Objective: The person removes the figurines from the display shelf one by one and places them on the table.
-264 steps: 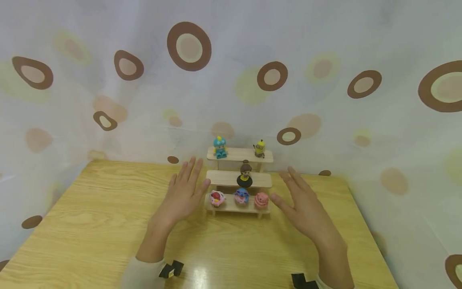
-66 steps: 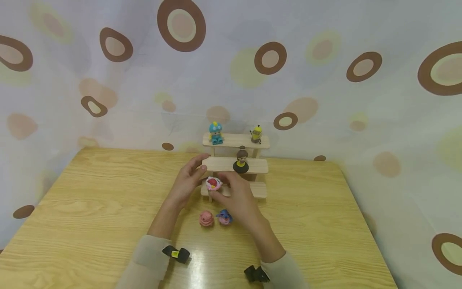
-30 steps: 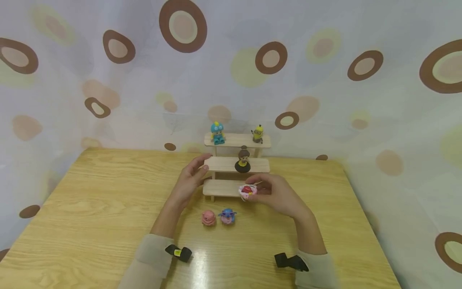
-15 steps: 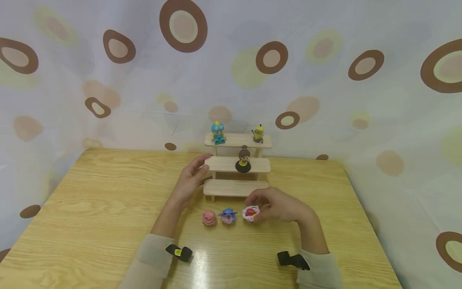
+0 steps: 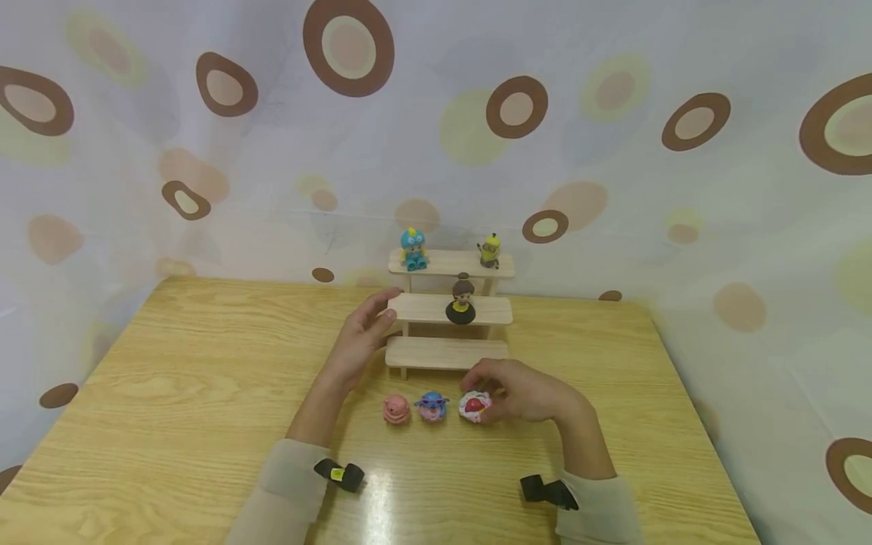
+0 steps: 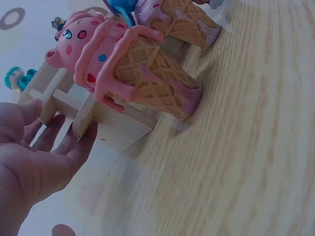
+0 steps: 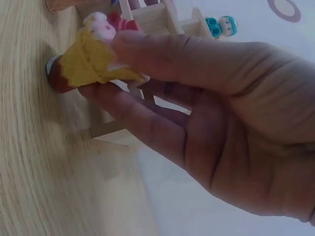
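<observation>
My right hand [image 5: 527, 390] pinches a toy ice cream cone [image 5: 473, 406] with white and pink topping and a red piece on it. In the right wrist view its yellow waffle cone [image 7: 86, 56] stands slightly tilted, its base right at the tabletop, thumb and fingers at its upper part. My left hand [image 5: 361, 333] holds the left end of a three-tier wooden display stand [image 5: 446, 352], thumb and fingers about the middle board's end. A pink cone toy [image 5: 397, 409] and a blue cone toy with purple glasses [image 5: 432, 406] stand in front of the stand.
The top tier bears a teal-capped doll figure [image 5: 412, 251] and a yellow Minion figure [image 5: 489, 251]. A brown-haired doll figure [image 5: 461, 300] in black and yellow sits on the middle tier. Behind the wooden table [image 5: 204, 378] hangs a patterned cloth [image 5: 422, 151].
All three cone toys have left the bottom tier for the table in front. The right hand brought the white-and-pink one down, right of the blue one. The left hand moved onto the stand and stays there.
</observation>
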The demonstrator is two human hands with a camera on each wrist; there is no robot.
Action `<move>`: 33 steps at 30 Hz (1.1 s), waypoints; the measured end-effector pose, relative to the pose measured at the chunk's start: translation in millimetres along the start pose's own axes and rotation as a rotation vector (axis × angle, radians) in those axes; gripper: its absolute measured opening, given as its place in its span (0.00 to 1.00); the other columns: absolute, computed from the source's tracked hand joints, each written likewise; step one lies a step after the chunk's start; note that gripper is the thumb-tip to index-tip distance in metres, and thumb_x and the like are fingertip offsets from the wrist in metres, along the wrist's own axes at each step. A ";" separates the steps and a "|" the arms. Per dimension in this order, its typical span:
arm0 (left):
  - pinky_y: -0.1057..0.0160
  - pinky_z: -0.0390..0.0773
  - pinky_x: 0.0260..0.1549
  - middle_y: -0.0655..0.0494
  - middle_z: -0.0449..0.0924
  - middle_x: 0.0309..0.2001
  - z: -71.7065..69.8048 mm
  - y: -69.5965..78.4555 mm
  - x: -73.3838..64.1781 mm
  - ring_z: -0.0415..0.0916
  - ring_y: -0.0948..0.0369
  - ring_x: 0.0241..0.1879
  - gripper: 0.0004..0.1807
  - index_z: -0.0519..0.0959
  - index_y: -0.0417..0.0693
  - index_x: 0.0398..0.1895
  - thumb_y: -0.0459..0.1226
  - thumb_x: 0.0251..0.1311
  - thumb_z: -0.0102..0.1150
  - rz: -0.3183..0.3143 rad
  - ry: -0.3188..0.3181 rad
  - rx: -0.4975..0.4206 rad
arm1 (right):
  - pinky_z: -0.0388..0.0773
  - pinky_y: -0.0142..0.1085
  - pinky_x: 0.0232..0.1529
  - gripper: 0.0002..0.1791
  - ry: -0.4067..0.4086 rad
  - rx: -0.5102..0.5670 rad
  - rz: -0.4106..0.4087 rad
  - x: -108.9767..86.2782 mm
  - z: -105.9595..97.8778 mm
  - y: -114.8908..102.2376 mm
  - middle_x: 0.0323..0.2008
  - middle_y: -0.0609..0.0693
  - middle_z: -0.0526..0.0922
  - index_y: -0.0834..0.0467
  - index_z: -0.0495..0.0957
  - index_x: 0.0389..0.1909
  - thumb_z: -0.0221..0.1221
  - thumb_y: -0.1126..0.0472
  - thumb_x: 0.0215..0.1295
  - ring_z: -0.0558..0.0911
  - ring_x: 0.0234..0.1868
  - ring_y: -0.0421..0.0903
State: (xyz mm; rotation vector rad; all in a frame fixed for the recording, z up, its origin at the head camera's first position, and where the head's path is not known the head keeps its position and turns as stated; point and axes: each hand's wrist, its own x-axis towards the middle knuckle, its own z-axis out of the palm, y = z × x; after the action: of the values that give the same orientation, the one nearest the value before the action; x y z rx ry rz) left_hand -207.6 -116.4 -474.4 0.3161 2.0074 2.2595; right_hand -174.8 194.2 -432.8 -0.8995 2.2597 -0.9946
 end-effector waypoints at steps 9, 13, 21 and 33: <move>0.37 0.65 0.73 0.53 0.59 0.81 -0.9 -0.5 -0.4 0.54 0.48 0.81 0.25 0.69 0.58 0.78 0.44 0.81 0.54 -0.006 0.004 -0.001 | 0.85 0.45 0.53 0.19 0.020 -0.054 0.112 0.4 2.4 -9.8 0.50 0.49 0.86 0.62 0.83 0.54 0.74 0.67 0.63 0.85 0.51 0.49; 0.38 0.66 0.73 0.54 0.59 0.81 -0.8 -0.7 -0.3 0.52 0.49 0.81 0.25 0.70 0.59 0.77 0.44 0.81 0.54 -0.014 0.013 0.006 | 0.85 0.46 0.56 0.22 0.021 -0.004 0.099 -4.7 -1.1 -9.0 0.52 0.53 0.87 0.64 0.81 0.57 0.74 0.64 0.64 0.86 0.55 0.53; 0.38 0.69 0.71 0.54 0.63 0.80 -0.5 -0.6 1.6 0.60 0.49 0.78 0.25 0.69 0.56 0.78 0.43 0.81 0.54 -0.010 0.012 0.003 | 0.85 0.38 0.54 0.22 0.180 0.107 0.019 -26.0 -19.0 1.3 0.56 0.63 0.85 0.66 0.79 0.62 0.69 0.64 0.71 0.85 0.57 0.59; 0.40 0.69 0.71 0.54 0.62 0.80 0.4 -1.0 1.3 0.60 0.49 0.78 0.25 0.69 0.57 0.78 0.43 0.81 0.54 -0.018 0.011 -0.015 | 0.84 0.32 0.55 0.22 0.657 0.224 -0.035 -22.5 -27.9 3.9 0.57 0.58 0.85 0.64 0.79 0.62 0.69 0.60 0.72 0.85 0.59 0.53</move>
State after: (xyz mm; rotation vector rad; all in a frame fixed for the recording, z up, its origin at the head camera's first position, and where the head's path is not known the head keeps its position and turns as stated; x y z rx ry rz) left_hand -208.9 -115.6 -475.2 0.2843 1.9889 2.2702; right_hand -180.1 225.0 -415.0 -0.5645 2.5675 -1.7148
